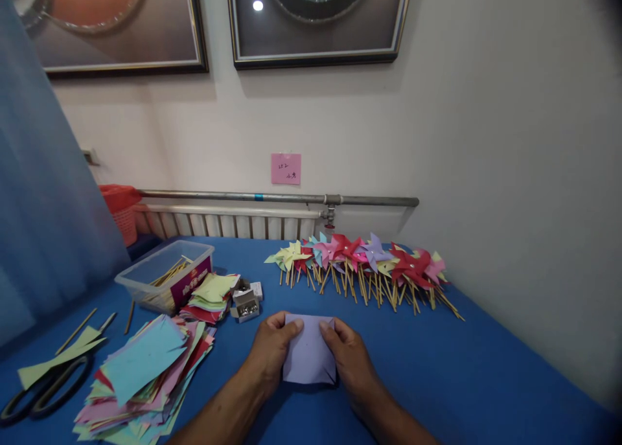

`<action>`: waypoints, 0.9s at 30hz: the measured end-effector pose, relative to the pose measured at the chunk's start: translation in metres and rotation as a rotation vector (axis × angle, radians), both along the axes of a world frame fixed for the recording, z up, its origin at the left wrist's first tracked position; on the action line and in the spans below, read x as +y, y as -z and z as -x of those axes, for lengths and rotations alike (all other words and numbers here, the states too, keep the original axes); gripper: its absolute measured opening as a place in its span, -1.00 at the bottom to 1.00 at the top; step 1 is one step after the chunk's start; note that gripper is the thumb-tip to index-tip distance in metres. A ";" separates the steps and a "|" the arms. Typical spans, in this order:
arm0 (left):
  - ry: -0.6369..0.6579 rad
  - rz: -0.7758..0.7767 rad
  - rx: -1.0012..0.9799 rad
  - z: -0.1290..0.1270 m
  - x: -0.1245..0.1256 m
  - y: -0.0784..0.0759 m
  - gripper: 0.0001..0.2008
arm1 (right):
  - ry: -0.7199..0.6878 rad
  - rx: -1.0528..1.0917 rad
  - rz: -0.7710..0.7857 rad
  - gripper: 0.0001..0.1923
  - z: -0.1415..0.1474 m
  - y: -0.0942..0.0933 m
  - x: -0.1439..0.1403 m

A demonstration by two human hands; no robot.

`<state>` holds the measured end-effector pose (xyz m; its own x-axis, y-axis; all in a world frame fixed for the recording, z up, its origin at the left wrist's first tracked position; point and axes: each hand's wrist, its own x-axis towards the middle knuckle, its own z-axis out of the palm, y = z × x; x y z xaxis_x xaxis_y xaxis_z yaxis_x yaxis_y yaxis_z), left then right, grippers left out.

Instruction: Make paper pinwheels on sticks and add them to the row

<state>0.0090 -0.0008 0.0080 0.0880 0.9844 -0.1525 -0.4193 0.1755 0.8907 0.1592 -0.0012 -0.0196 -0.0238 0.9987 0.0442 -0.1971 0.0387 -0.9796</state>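
A square of purple paper (309, 354) is held between my two hands above the blue tabletop. My left hand (273, 348) pinches its upper left edge, thumb on top and fingers behind. On the opposite edge my right hand (350, 351) grips in the same way. Some of the fingers are hidden behind the sheet. Just beyond my left hand stand small open boxes of shiny metal pins (247, 308). Left of my forearm lies a loose stack of coloured paper (146, 361), with a smaller stack of paper squares (214, 293) behind it.
Finished paper pinwheels on sticks (347, 257) lie in a row at the back right. A clear plastic tub (146, 283) holds thin sticks. Black-handled scissors (53, 393) lie at the left under a pale green paper strip (63, 357). A radiator (228, 221) runs along the wall.
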 end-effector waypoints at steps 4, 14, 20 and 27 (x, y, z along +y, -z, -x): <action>-0.022 0.001 0.003 0.000 0.001 0.001 -0.56 | 0.031 -0.011 0.000 -0.52 -0.002 0.002 0.003; -0.026 -0.021 0.013 0.001 0.002 0.000 -0.54 | -0.029 0.032 0.027 -0.52 -0.002 0.004 0.003; -0.075 -0.026 -0.041 0.005 0.003 -0.007 -0.54 | -0.167 0.054 -0.004 -0.48 0.002 0.009 0.003; 0.012 -0.072 -0.065 0.003 0.001 -0.008 -0.52 | -0.094 -0.009 -0.027 -0.46 0.001 0.012 0.005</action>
